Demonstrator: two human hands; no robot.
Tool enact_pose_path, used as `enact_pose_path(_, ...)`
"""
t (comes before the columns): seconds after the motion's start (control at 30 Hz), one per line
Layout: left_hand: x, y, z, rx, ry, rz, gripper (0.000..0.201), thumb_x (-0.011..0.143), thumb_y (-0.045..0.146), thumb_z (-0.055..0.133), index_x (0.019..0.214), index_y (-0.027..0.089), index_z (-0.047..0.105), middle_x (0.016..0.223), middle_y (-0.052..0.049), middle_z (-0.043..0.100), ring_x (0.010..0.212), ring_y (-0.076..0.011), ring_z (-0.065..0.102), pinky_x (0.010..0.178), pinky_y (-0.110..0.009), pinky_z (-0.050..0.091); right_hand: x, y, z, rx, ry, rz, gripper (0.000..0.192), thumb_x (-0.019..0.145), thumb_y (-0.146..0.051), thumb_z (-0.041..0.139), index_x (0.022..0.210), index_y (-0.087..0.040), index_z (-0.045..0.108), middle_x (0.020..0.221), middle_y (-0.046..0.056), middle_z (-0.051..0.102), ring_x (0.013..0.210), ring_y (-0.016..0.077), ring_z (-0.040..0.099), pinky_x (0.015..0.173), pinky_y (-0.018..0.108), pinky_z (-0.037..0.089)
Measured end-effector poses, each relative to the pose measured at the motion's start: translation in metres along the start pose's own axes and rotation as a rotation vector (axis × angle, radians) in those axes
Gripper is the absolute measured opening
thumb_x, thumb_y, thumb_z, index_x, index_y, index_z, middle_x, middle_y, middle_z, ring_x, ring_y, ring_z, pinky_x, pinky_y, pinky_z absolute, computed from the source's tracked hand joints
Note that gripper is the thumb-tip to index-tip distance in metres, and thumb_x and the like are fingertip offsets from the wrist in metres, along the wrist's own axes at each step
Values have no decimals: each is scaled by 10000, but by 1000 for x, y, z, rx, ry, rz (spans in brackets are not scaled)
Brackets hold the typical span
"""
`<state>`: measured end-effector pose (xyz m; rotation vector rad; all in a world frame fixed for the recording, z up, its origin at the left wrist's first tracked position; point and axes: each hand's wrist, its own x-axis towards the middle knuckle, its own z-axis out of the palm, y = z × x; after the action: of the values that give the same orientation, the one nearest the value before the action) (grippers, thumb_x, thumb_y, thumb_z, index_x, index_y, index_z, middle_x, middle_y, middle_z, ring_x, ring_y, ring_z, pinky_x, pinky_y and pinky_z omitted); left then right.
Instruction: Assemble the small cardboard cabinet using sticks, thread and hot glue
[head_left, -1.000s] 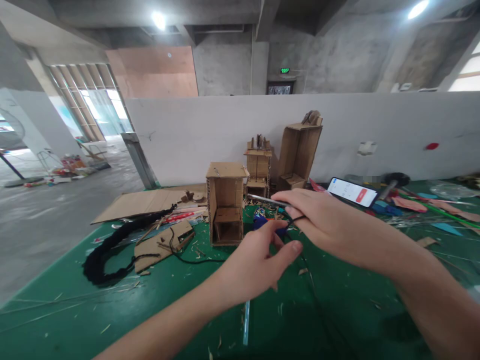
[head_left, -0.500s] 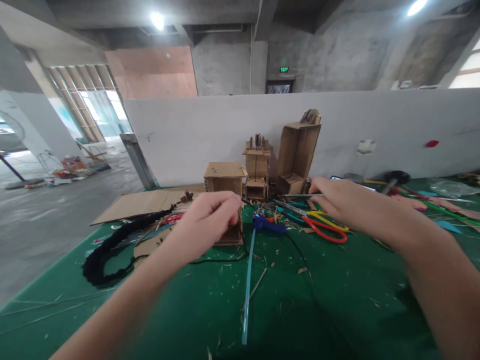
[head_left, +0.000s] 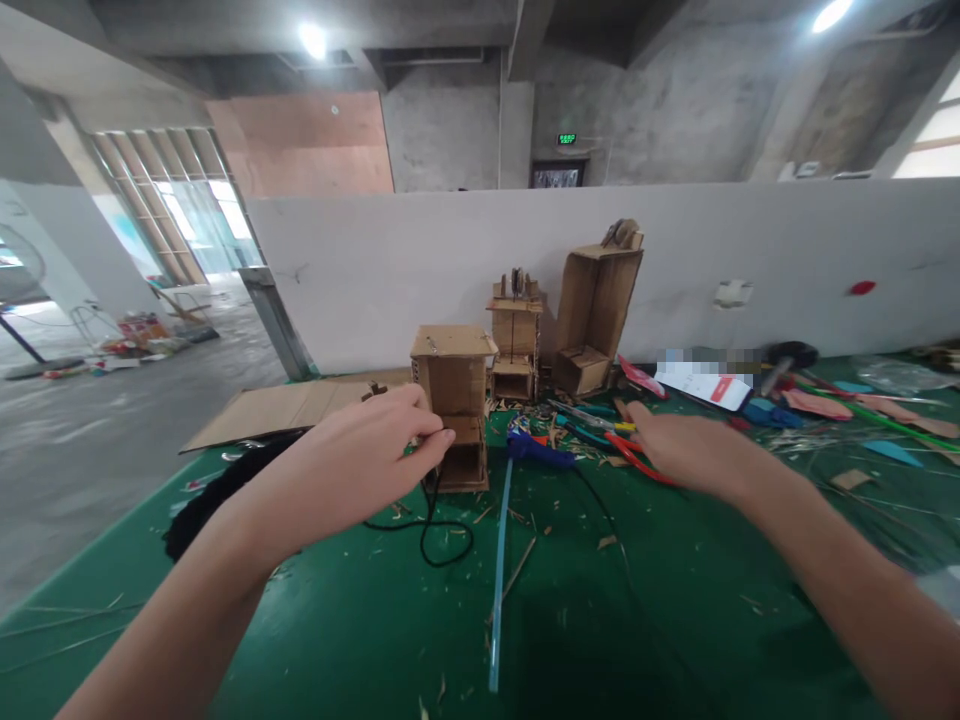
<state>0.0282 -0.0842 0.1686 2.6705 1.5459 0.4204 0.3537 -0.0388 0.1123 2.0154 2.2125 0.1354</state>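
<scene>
Pinching a thin black cord (head_left: 442, 520) between thumb and fingertips, my left hand (head_left: 360, 460) lifts it just in front of the small cardboard box (head_left: 452, 400); its loop sags onto the green mat (head_left: 337, 620). My right hand (head_left: 686, 450) lies flat, unclenched, on the red-handled scissors (head_left: 626, 452), near the blue tool (head_left: 536, 450).

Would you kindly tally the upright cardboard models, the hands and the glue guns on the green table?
Upright cardboard models: 3 (near, middle, tall)
Hands: 2 (left hand pinching the black cord, right hand over the scissors)
Blue glue gun: 1
Total: 6
</scene>
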Motion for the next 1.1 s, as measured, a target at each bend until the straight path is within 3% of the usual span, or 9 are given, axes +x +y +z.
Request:
enact_pose_path(0.17,5,-4,-1,0,-67,-96,366,911,421,334,735,234,594,698,-9,620,640,-171,548,546,-287,313,-16,-4,49,-28,-56,18,421,871,-137,302,1237,-75,501,1037,238,611,807,331,650,599,413,459)
enact_pose_path(0.23,6,-4,1,45,-39,-117,373,905,425,338,720,228,594,694,-18,624,615,-176,537,529,-290,285,-22,-9,53,-35,32,-9,374,878,-215,370,1167,-80,563,1076,244,594,906,364,619,611,436,477)
enact_pose_path(0.33,8,0,5,91,5,-123,394,899,428,349,657,209,570,678,-35,617,590,-177,525,517,-287,261,-29,-34,37,157,197,-128,327,897,-303,399,1069,-114,604,1032,184,620,917,313,615,654,406,484)
enact_pose_path(0.47,10,12,13,61,4,-89,416,895,424,364,576,201,508,605,-29,586,527,-162,486,501,-278,245,-29,-93,5,854,94,-410,465,888,-442,465,1273,-182,445,805,31,644,657,151,595,587,275,460)
enact_pose_path(0.53,11,15,16,30,-14,-53,414,894,417,368,562,202,489,576,-19,567,512,-155,472,489,-275,233,-22,-120,-4,1048,107,-478,442,856,-404,531,1227,-173,470,785,15,635,646,131,569,568,249,439)
enact_pose_path(0.6,12,15,17,9,-24,-34,407,896,402,363,562,201,481,567,-13,555,509,-148,467,482,-274,227,-12,-138,-7,1132,148,-589,270,865,-342,519,1083,-185,550,764,0,621,637,115,542,559,233,416)
enact_pose_path(0.73,12,7,10,2,14,-65,377,885,372,378,564,197,470,554,-2,534,495,-133,447,482,-275,236,5,-144,-7,1059,238,-684,183,887,-265,475,783,-172,593,669,-18,586,576,90,487,545,222,362)
enact_pose_path(0.93,5,-5,-7,-29,29,-108,421,870,479,395,593,210,562,504,10,502,436,-116,413,449,-269,228,22,-128,1,812,339,-528,175,879,-255,509,853,-179,665,745,27,671,635,121,578,603,239,384)
enact_pose_path(1.1,-1,-9,-12,-108,-12,-93,410,834,481,461,537,204,518,503,11,440,441,-106,389,425,-250,227,32,-124,10,742,386,-494,181,870,-216,514,903,-186,690,841,55,709,745,160,640,693,266,440)
